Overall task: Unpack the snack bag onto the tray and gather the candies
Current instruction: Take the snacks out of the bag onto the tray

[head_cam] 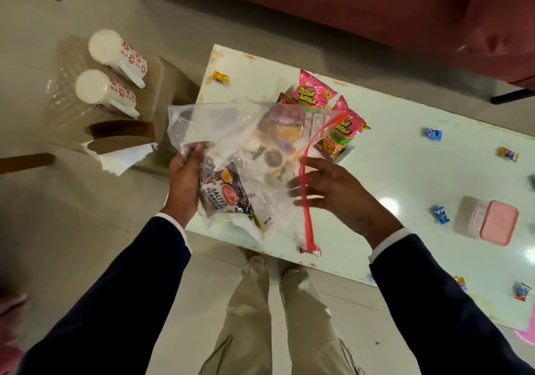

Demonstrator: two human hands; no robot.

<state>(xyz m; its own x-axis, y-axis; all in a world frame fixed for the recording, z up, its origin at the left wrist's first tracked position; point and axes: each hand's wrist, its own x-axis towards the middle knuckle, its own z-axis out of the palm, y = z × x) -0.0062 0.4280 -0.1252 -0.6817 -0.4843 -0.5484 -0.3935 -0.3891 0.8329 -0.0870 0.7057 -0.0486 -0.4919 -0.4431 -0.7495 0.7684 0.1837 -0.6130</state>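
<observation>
A clear plastic zip bag (pixel 231 131) with a red zip strip (pixel 307 189) hangs over the near left end of the white table (pixel 405 172). My left hand (pixel 185 177) grips the bag's left side, next to a Salted Peanuts packet (pixel 225 198) inside it. My right hand (pixel 327 186) holds the bag at the red strip, fingers reaching into the mouth. Two pink Tedhe Medhe packets (pixel 312 91) (pixel 344 134) lie on a white tray, mostly hidden behind the bag. Wrapped candies lie scattered: yellow (pixel 220 77), blue (pixel 432 133), yellow-blue (pixel 508 153), blue (pixel 440 214).
A small pink-lidded box (pixel 489 222) stands at the table's right. More candies (pixel 521 290) lie by the near right edge. Left of the table, a clear stool (pixel 69 91) carries two white floral mugs (pixel 115 53) and a napkin holder (pixel 121 140). A red sofa (pixel 376 4) lies beyond.
</observation>
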